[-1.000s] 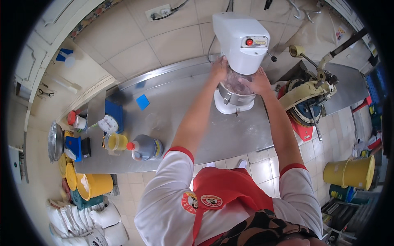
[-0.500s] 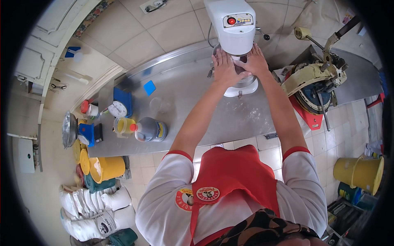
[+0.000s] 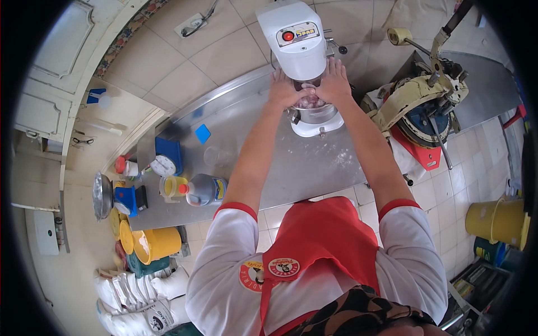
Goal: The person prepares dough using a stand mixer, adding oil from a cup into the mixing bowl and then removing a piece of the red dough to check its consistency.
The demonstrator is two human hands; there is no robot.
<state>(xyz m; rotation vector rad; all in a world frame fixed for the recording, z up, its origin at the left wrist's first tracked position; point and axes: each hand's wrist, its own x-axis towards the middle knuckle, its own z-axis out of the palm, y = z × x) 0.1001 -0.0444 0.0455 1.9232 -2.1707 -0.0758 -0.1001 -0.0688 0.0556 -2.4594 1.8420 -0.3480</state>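
A white stand mixer with a red button stands at the back of the steel counter. Its metal bowl, holding a lumpy, pinkish-looking content, sits under the head. My left hand rests on the left of the bowl's top, fingers stretched out and thumb toward the middle. My right hand lies opposite on the right, also with fingers extended, the two thumbs close together. Whether either hand touches the mixer head is hard to tell. Pale powder speckles the counter in front.
A cream lever machine on a red base stands right. Left on the counter are a blue scraper, scale, yellow jug and grey bottle. Yellow buckets and white sacks are at lower left.
My hands have shifted from the bowl's sides onto its top, fingers now pointing away from me and thumbs drawn together. The whole view has shifted, with the mixer higher in the picture.
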